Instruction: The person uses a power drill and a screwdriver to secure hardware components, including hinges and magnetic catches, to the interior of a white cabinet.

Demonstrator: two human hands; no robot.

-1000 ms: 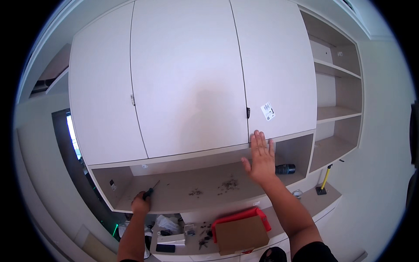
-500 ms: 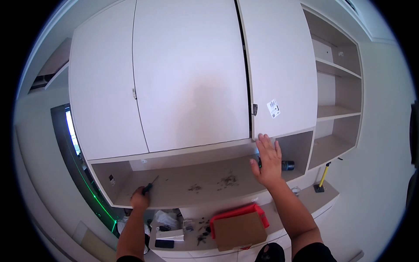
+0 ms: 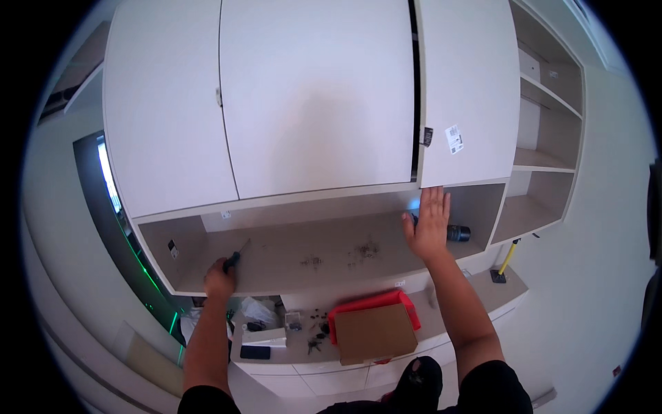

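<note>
My left hand (image 3: 219, 279) is closed round the dark handle of a screwdriver (image 3: 234, 260) at the left end of the open shelf niche (image 3: 289, 245). The screwdriver's shaft points up and to the right. My right hand (image 3: 430, 224) is open, fingers stretched upward. Its fingertips reach the lower left corner of the right white cabinet door (image 3: 469, 103); whether they press on it I cannot tell. A dark gap runs between this door and the middle door (image 3: 317, 103). Partly behind my right hand, a dark cylindrical tool (image 3: 458, 233) lies in the niche, with a bluish glow nearby.
Small debris (image 3: 365, 250) lies scattered in the niche. On the lower counter are a brown cardboard box (image 3: 376, 334) on a red container (image 3: 414, 310), a dark phone (image 3: 255, 352), a plastic bag (image 3: 259, 312) and a yellow-handled tool (image 3: 507, 259). Open shelves (image 3: 548, 162) stand at right.
The view has shifted, so the cabinet sits higher in it. My right hand's fingertips have moved from overlapping the door's lower corner to its bottom edge. My left hand keeps the screwdriver.
</note>
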